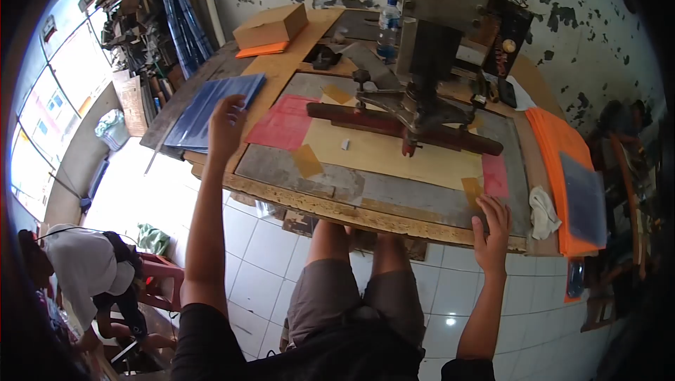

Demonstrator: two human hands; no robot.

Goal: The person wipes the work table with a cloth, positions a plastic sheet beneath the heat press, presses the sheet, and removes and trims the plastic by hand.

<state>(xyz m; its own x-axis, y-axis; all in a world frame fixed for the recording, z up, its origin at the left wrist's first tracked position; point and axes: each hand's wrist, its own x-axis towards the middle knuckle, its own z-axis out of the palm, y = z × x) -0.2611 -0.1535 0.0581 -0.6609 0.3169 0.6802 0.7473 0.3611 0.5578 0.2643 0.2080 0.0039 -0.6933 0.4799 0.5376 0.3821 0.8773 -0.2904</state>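
So we're at the press (415,108), and our left hand (226,118) is over at the blue plastic sheets (204,112) on the left side of the table. Fingers are bent over the right side of the stack; can't tell from here if we've actually got one pinched. Our right hand (493,218) has nothing in it, fingers loosely spread, sitting at the near right edge of the metal plate (344,185) just beside a brown tape patch (472,189).

Looks like the step is getting a single sheet off that stack. Our tip: roll the top corner up with the thumb first, because slick plastic like this probably clings and brings a second one along. Then we'd lift it flat, no creasing, and clear of the dark red bar (450,137) hanging over the yellow sheet (394,159).

For lining up, the little white piece (345,144) on the yellow sheet might be a guide, so we'd avoid knocking it. Same with the taped pink sheet (281,125): don't drag anything across it. And fingers well out from under that bar, obviously.
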